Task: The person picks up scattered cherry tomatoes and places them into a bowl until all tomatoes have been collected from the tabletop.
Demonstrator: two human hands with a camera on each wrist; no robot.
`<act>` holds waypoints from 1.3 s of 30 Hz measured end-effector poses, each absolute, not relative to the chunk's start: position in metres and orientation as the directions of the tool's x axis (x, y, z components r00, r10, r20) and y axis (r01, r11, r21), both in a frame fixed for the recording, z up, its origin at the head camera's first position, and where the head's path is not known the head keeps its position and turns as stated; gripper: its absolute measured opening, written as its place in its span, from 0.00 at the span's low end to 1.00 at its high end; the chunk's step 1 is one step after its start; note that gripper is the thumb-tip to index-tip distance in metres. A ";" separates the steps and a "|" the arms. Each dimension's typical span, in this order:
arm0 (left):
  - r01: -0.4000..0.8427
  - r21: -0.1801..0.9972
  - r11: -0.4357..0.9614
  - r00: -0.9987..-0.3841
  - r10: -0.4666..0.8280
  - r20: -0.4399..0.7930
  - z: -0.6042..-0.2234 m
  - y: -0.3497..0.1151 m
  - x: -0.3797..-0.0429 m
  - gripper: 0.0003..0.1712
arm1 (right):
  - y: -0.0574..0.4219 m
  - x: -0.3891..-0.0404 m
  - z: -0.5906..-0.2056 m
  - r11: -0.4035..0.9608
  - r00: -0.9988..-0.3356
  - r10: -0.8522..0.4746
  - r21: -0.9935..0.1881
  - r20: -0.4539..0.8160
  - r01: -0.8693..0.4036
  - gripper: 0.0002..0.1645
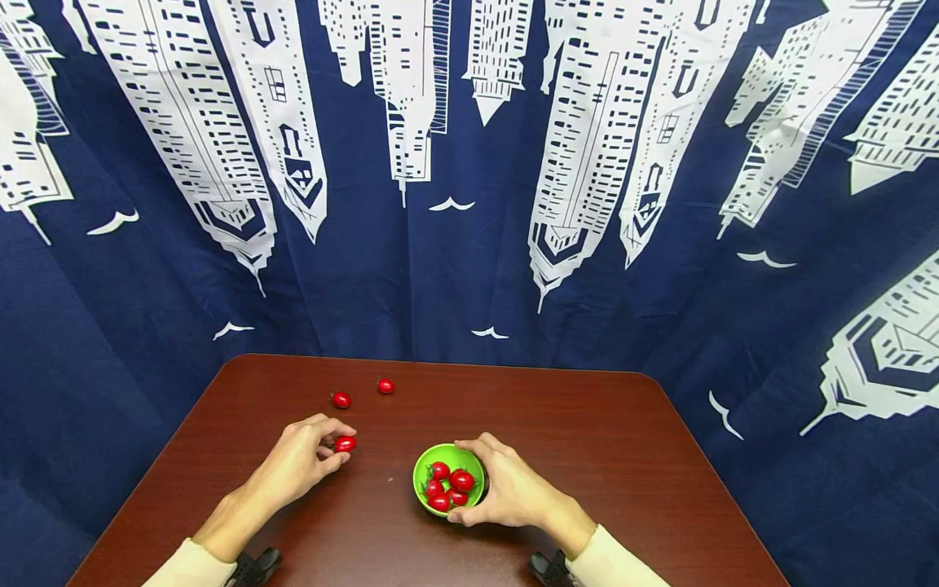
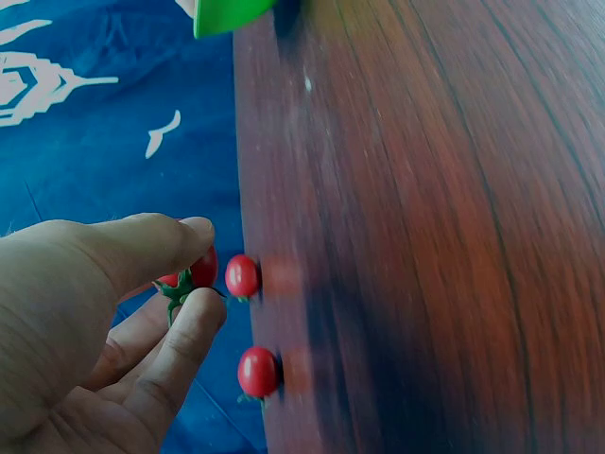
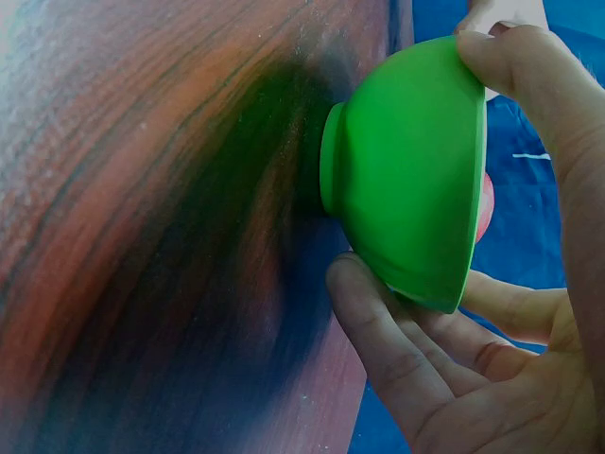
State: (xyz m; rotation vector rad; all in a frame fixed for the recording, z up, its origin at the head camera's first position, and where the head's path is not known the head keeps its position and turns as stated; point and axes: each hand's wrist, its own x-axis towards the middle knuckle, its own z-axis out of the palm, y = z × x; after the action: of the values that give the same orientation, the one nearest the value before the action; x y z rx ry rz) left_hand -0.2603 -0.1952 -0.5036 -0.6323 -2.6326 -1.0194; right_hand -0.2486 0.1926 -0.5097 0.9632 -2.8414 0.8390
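My left hand [image 1: 301, 461] pinches a cherry tomato [image 1: 345, 443] between thumb and fingers; its green stem [image 2: 178, 291] shows in the left wrist view. Two more cherry tomatoes, one nearer [image 1: 341, 399] and one farther [image 1: 385, 386], lie on the table beyond that hand. To the right, a small green bowl [image 3: 406, 170] holds several red cherry tomatoes [image 1: 462, 480]. My right hand [image 1: 513, 483] grips the bowl from its right side, thumb at the near rim and fingers at the far rim. The bowl's base looks close to the tabletop; whether it touches is hard to tell.
Both hands are over a dark red-brown wooden table [image 1: 587, 432] with rounded far corners. Behind it hangs a navy cloth [image 1: 440, 277] printed with white upside-down buildings and birds. A dark strap device sits on each wrist.
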 end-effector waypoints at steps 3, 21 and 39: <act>0.500 0.572 0.650 -0.863 0.317 0.393 -0.501 -0.191 -0.260 0.19 | 0.191 -0.249 -0.509 0.661 -0.806 -0.559 -0.483 0.195 -0.575 0.60; 0.568 0.570 0.593 -0.820 0.353 0.450 -0.490 -0.157 -0.267 0.19 | 0.194 -0.254 -0.509 0.659 -0.806 -0.559 -0.487 0.193 -0.573 0.60; 0.610 0.604 0.513 -0.792 0.435 0.429 -0.475 -0.112 -0.268 0.20 | 0.194 -0.256 -0.508 0.633 -0.791 -0.578 -0.501 0.202 -0.590 0.60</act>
State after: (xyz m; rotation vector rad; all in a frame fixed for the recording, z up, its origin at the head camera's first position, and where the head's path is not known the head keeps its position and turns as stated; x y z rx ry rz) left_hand -0.2684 -0.1119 -0.4751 -0.8885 -2.5319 -1.1435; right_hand -0.2557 0.1940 -0.5078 1.0084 -2.8189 0.8772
